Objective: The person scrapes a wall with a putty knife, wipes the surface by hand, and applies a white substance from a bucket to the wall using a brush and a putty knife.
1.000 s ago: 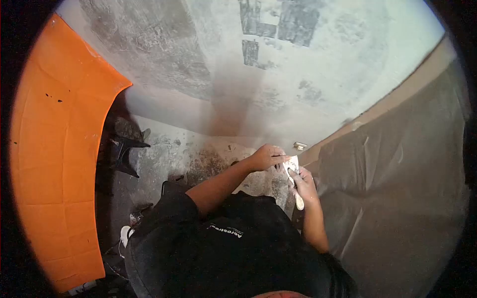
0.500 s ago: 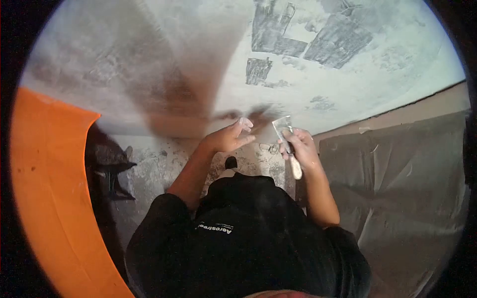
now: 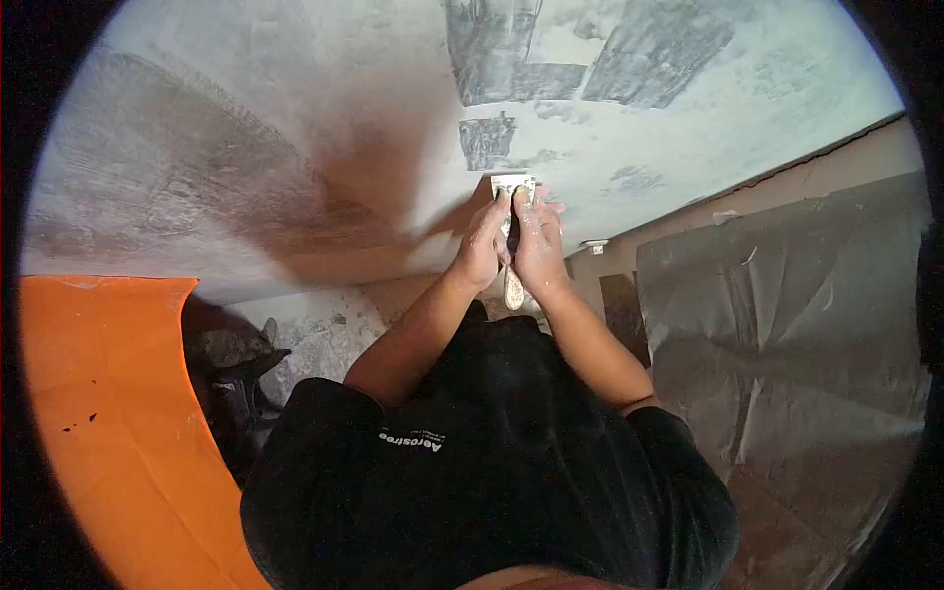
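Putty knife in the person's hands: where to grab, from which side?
Probably best by the pale handle end, coming from the black shirt side. That narrow, rounded end juts out past the left hand and right hand, toward the wearer's body; the wide, flat blade points toward the wall, and the hands crowd it.

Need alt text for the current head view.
Left hand and right hand together hold a putty knife, blade toward a patchy wall. An orange sheet is at left, a dark grey sheet at right.
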{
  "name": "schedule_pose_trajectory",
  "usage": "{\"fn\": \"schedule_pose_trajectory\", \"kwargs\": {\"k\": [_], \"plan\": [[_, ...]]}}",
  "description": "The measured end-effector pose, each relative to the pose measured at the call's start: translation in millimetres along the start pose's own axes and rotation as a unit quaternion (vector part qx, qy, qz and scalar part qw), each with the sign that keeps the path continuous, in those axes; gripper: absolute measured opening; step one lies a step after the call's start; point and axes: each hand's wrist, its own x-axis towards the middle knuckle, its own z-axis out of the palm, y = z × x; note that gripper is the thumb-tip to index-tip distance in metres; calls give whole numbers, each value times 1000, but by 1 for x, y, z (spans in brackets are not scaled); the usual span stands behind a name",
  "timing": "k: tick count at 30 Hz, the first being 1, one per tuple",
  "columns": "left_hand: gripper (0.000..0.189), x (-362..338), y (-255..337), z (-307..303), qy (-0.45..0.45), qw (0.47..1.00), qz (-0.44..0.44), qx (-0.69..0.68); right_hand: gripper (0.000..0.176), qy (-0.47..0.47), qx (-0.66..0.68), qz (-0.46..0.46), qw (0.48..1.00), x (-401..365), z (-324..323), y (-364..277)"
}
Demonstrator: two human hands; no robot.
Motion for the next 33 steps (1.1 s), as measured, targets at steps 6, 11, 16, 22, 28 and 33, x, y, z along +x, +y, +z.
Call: {"fn": "schedule_pose_trajectory", "kwargs": {"k": [6,11,16,22,28,33], "plan": [[42,8,-42,-21,121,992,6,47,36,25,-109,-96,989,8,-3,10],[40,8,-46,-21,149,987,-3,64,37,17,-128,-137,982,8,-6,7],[40,16,-48,-9,162,985,18,47,40,8,-166,-119,979,14,-14,3],[40,17,-53,-25,137,989,-23,57,42,40,-192,-186,963,24,-14,24],[37,21,-53,-15,144,989,18,15,39,2,-144,-143,979,22,-14,19],[35,20,-51,-19,134,990,33,31,38,-3,-120,-142,983,24,-12,19]]}}
